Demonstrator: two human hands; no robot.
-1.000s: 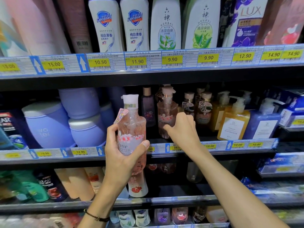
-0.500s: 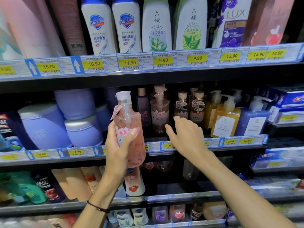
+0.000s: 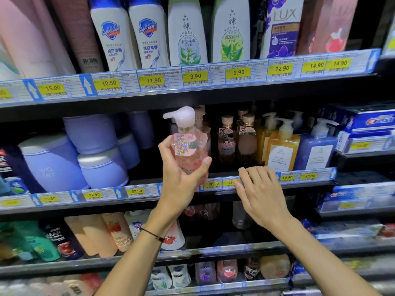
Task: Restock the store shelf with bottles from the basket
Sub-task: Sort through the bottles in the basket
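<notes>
Safeguard bottles, LUX bottle, Crest box

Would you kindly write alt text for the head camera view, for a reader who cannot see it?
A person's left hand holds a pink pump bottle upright in front of the middle shelf, while the open right hand rests at the shelf edge beside it. Similar pink bottles stand behind; yellow price tags line each shelf.
</notes>
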